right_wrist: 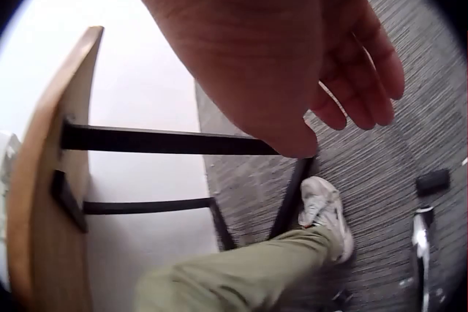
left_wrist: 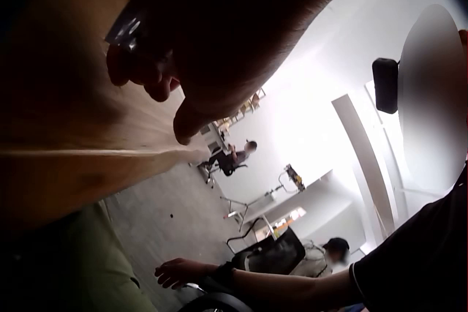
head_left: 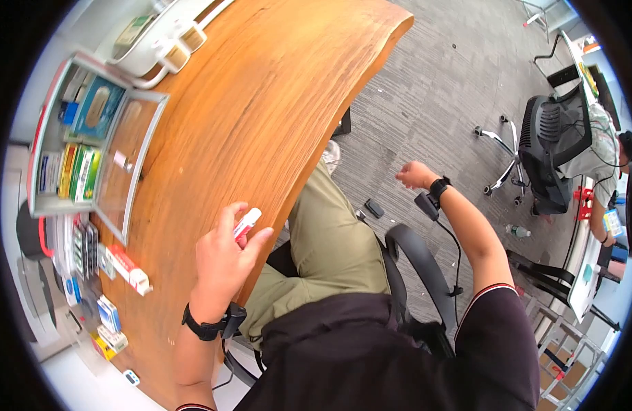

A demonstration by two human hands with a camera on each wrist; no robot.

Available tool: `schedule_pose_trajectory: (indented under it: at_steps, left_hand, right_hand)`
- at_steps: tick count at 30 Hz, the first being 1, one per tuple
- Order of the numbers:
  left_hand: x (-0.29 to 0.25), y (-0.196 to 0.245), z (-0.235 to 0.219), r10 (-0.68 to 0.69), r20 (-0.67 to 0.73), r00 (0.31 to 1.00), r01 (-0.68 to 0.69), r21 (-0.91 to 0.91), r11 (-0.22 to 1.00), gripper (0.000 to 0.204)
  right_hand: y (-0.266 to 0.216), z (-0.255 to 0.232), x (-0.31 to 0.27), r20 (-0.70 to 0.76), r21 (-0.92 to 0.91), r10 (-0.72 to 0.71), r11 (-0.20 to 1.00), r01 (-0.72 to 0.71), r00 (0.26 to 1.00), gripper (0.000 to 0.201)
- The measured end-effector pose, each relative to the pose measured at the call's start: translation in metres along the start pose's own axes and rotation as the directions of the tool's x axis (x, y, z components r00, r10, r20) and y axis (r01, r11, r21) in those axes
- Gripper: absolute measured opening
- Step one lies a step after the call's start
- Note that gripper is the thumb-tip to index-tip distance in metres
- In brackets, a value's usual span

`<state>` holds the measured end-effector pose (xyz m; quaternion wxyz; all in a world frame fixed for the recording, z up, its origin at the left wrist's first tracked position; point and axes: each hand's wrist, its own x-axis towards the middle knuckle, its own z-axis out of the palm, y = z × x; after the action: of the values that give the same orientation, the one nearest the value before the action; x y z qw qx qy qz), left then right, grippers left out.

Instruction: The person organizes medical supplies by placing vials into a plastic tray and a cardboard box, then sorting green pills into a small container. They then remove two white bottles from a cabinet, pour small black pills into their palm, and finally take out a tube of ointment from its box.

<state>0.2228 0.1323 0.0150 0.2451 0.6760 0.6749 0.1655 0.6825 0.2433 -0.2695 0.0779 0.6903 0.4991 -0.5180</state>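
A small white and red tube with a white cap is held in the fingers of my left hand, above the desk near its edge. In the left wrist view the left hand is dark, and a shiny transparent end shows by its fingers. My right hand hangs over the floor, away from the desk, holding nothing. The right wrist view shows the right hand with its fingers loosely bent and nothing between them.
On the wooden desk stand an open medicine case with boxes inside, a red and white box and several small boxes at the lower left. Office chairs, a bottle and another person are at the right.
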Motion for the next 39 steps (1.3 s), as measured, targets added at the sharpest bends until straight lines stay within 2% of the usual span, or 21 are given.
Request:
schedule_pose_trajectory:
  at_steps: [2, 5, 7, 8, 10, 11, 16, 19, 20, 21, 22, 23, 25, 26, 29, 31, 34, 36, 37, 38, 39]
  left_hand:
    - [0.032, 0.018, 0.010, 0.041, 0.052, 0.998, -0.045, 0.094, 0.995, 0.052]
    - [0.071, 0.028, 0.036, 0.129, 0.095, 0.987, -0.148, 0.239, 0.960, 0.059]
    - [0.094, 0.032, 0.047, 0.411, -0.060, 0.910, -0.380, 0.280, 0.882, 0.062]
    - [0.104, 0.032, 0.048, 0.474, -0.018, 0.880, -0.441, 0.336, 0.832, 0.064]
    - [0.108, 0.031, 0.046, 0.441, 0.097, 0.892, -0.437, 0.431, 0.790, 0.060]
    - [0.108, 0.022, 0.051, 0.454, 0.062, 0.889, -0.436, 0.424, 0.794, 0.059]
    - [0.092, 0.018, 0.046, 0.258, 0.025, 0.966, -0.241, 0.450, 0.860, 0.040]
    - [0.102, 0.026, 0.046, 0.306, 0.071, 0.949, -0.305, 0.445, 0.842, 0.034]
    - [0.112, 0.037, 0.046, 0.261, 0.105, 0.960, -0.280, 0.431, 0.858, 0.035]
    - [0.120, 0.050, 0.049, 0.215, 0.136, 0.967, -0.253, 0.417, 0.873, 0.036]
    - [0.142, 0.064, 0.069, 0.334, 0.117, 0.935, -0.352, 0.415, 0.839, 0.042]
    - [0.063, 0.002, 0.013, -0.340, 0.051, 0.939, 0.336, 0.063, 0.940, 0.037]
    - [0.082, 0.025, 0.023, -0.549, -0.045, 0.835, 0.547, 0.182, 0.817, 0.033]
    - [0.105, 0.026, 0.033, -0.548, -0.055, 0.835, 0.548, 0.184, 0.816, 0.033]
    - [0.187, 0.044, 0.072, -0.354, -0.024, 0.935, 0.347, 0.269, 0.898, 0.032]
    - [0.222, 0.054, 0.090, -0.214, 0.006, 0.977, 0.200, 0.322, 0.925, 0.031]
    - [0.250, 0.070, 0.110, -0.004, 0.072, 0.997, -0.024, 0.388, 0.921, 0.031]
    - [0.256, 0.081, 0.112, 0.115, 0.143, 0.983, -0.165, 0.409, 0.898, 0.032]
    - [0.253, 0.085, 0.110, 0.168, 0.176, 0.970, -0.227, 0.405, 0.886, 0.033]
    - [0.145, 0.066, 0.059, 0.223, 0.214, 0.951, -0.292, 0.386, 0.875, 0.033]
    - [0.124, 0.056, 0.046, 0.071, 0.208, 0.976, -0.153, 0.412, 0.898, 0.034]
  right_hand:
    - [0.037, 0.020, 0.033, -0.106, -0.367, -0.113, 0.928, 0.067, 0.988, 0.042]
    - [0.068, 0.052, 0.067, -0.081, -0.424, 0.062, 0.901, -0.091, 0.995, 0.042]
    - [0.095, 0.077, 0.093, -0.029, -0.507, 0.064, 0.859, -0.070, 0.998, 0.039]
    - [0.111, 0.092, 0.108, -0.016, -0.490, 0.037, 0.871, -0.040, 0.999, 0.038]
    - [0.123, 0.118, 0.132, 0.026, -0.521, 0.096, 0.851, -0.069, 0.995, 0.033]
    - [0.131, 0.133, 0.147, 0.032, -0.518, 0.116, 0.851, -0.083, 0.993, 0.031]
    - [0.174, 0.205, 0.214, -0.016, -0.340, 0.176, 0.925, -0.171, 0.984, 0.023]
    - [0.188, 0.250, 0.245, -0.040, -0.349, 0.269, 0.899, -0.265, 0.962, 0.034]
    - [0.194, 0.271, 0.258, -0.109, -0.319, 0.353, 0.873, -0.369, 0.929, 0.038]
    - [0.184, 0.271, 0.256, -0.114, -0.329, 0.377, 0.859, -0.393, 0.919, 0.027]
    - [0.187, 0.285, 0.261, -0.131, -0.353, 0.391, 0.840, -0.412, 0.911, 0.028]
    - [0.189, 0.296, 0.267, -0.131, -0.350, 0.422, 0.827, -0.441, 0.897, 0.030]
    - [0.195, 0.314, 0.277, -0.112, -0.322, 0.472, 0.815, -0.481, 0.875, 0.030]
    - [0.198, 0.321, 0.279, -0.126, -0.350, 0.484, 0.795, -0.495, 0.866, 0.030]
    - [0.199, 0.330, 0.292, -0.129, -0.453, 0.505, 0.736, -0.504, 0.853, 0.029]
    - [0.206, 0.332, 0.298, -0.154, -0.428, 0.484, 0.753, -0.500, 0.861, 0.028]
    - [0.208, 0.320, 0.303, -0.130, -0.492, 0.440, 0.750, -0.443, 0.889, 0.027]
    - [0.200, 0.295, 0.290, -0.054, -0.407, 0.280, 0.871, -0.277, 0.958, 0.027]
    - [0.194, 0.285, 0.287, -0.146, -0.305, 0.303, 0.892, -0.334, 0.942, 0.027]
    - [0.187, 0.267, 0.276, -0.191, -0.150, 0.272, 0.941, -0.302, 0.943, 0.025]
    - [0.174, 0.241, 0.256, -0.193, -0.040, 0.286, 0.954, -0.299, 0.939, 0.026]
